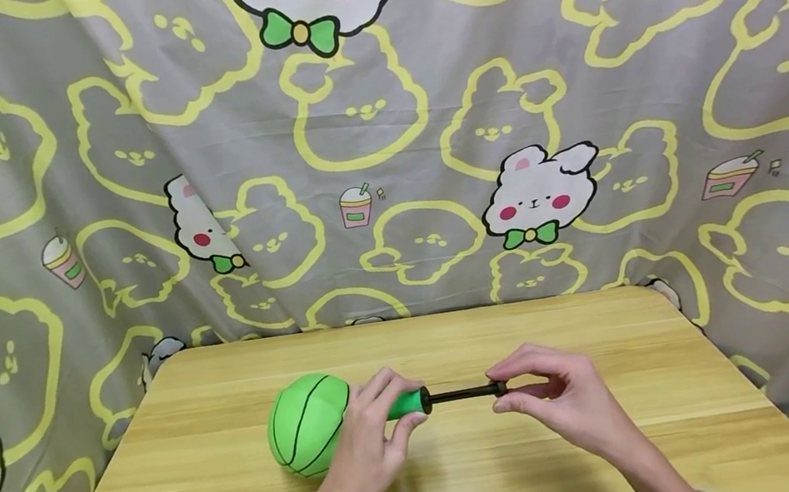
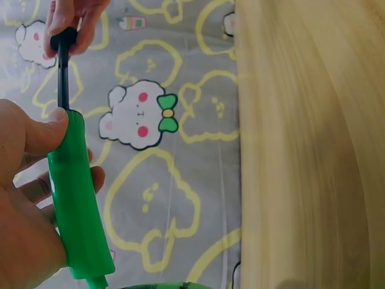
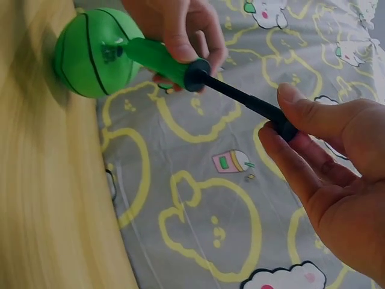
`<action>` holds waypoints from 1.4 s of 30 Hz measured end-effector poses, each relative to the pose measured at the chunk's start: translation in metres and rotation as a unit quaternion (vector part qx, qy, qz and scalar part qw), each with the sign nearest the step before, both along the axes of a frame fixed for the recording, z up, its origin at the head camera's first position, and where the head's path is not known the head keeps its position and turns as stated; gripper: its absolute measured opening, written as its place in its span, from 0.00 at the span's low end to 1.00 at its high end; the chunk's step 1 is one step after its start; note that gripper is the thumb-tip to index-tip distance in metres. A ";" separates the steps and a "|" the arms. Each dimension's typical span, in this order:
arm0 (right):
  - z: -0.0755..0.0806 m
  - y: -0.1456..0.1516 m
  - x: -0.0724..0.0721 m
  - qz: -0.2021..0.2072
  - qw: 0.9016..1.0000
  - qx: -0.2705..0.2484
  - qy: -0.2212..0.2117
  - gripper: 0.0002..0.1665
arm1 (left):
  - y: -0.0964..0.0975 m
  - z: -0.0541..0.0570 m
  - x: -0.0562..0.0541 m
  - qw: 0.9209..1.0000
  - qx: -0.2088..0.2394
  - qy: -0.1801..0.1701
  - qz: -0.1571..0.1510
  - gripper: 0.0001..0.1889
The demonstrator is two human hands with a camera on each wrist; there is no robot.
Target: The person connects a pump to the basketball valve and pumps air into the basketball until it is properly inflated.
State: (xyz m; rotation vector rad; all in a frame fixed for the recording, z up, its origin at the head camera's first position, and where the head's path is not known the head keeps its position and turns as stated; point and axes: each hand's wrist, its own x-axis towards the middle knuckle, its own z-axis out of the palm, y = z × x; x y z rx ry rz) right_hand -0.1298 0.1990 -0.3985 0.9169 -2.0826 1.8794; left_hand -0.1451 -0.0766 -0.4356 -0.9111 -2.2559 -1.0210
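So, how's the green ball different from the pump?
The ball is round, but the pump is long and thin. The ball is also fatter across than the pump. And the left hand and right hand hold the pump, while neither grips the ball. Both are green with some black.

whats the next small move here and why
The right grip should probably push the black handle toward the green barrel: the rod between them is drawn out, and the left grip holds the barrel, whose nozzle meets the ball.
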 end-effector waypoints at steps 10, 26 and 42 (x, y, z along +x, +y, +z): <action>-0.014 -0.023 0.000 -0.009 1.000 -0.005 -0.023 0.17 | 0.006 -0.003 0.004 1.000 -0.002 0.000 -0.005 0.12; -0.031 -0.044 0.002 -0.021 0.999 -0.016 -0.027 0.16 | 0.012 -0.006 0.006 1.000 -0.012 -0.002 -0.021 0.12; -0.006 -0.016 0.003 -0.009 0.998 0.053 -0.024 0.12 | 0.003 -0.003 0.003 0.999 -0.026 -0.038 -0.014 0.11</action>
